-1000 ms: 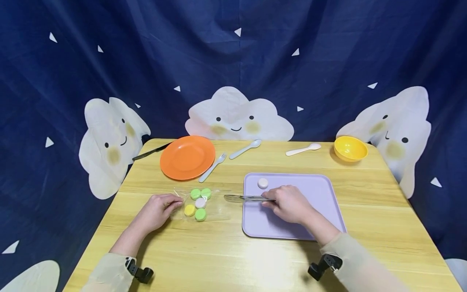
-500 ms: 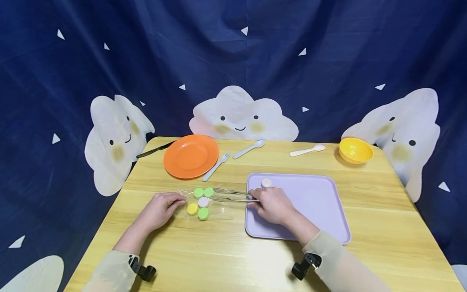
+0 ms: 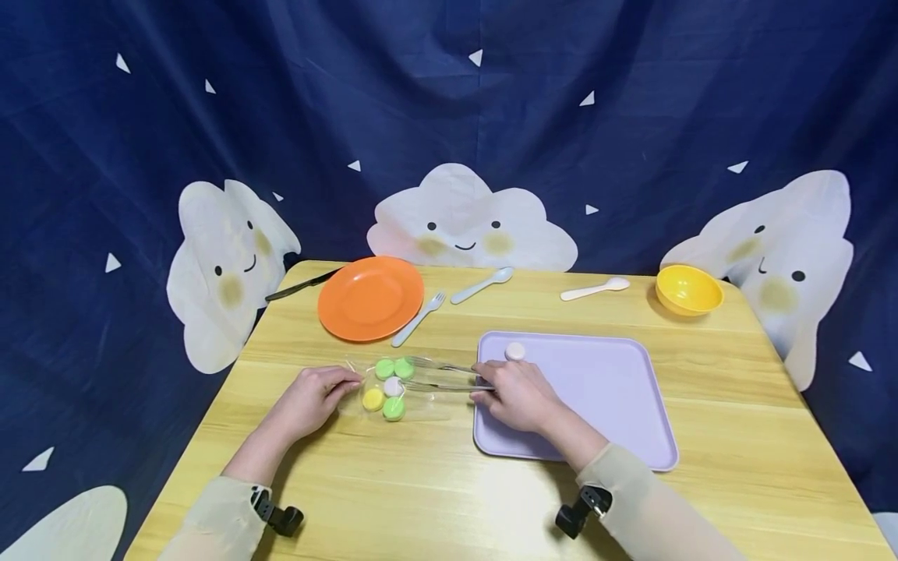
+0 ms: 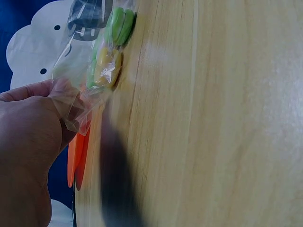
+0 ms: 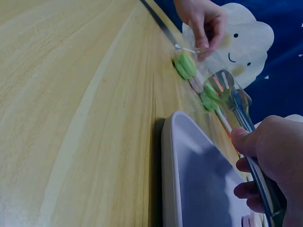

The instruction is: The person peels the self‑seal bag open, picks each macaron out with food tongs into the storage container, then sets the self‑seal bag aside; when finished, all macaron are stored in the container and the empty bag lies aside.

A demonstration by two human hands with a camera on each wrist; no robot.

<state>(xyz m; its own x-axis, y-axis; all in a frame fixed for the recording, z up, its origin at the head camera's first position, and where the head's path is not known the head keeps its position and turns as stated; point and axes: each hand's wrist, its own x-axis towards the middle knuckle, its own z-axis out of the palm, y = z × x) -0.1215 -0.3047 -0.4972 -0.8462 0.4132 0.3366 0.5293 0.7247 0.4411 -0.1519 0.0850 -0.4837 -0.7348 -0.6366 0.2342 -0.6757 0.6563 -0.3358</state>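
My left hand (image 3: pixel 309 401) pinches the left end of a clear plastic bag (image 3: pixel 426 407) lying on the table. Inside the bag are several macarons: green ones (image 3: pixel 394 408), a yellow one (image 3: pixel 373 399) and a pale pink one (image 3: pixel 394 386). My right hand (image 3: pixel 519 396), over the left part of a lilac tray (image 3: pixel 655 405), grips metal tongs (image 5: pixel 242 117). Their two arms are spread apart and reach left into the bag's right end, the tips by the upper green and pale pink macarons. Another pale pink macaron (image 3: pixel 515 351) sits in the tray's upper left corner.
Behind the bag are an orange plate (image 3: pixel 370 299), a black knife (image 3: pixel 302 286) and a pale blue fork (image 3: pixel 418 319). Along the back lie a pale blue spoon (image 3: pixel 482 286) and a cream spoon (image 3: pixel 595 289). A yellow bowl (image 3: pixel 689 291) stands at the back right.
My right hand has moved left with the tongs, whose arms have spread and now overlap the bag and its macarons. My left hand keeps its hold on the bag; the head view has shifted slightly.
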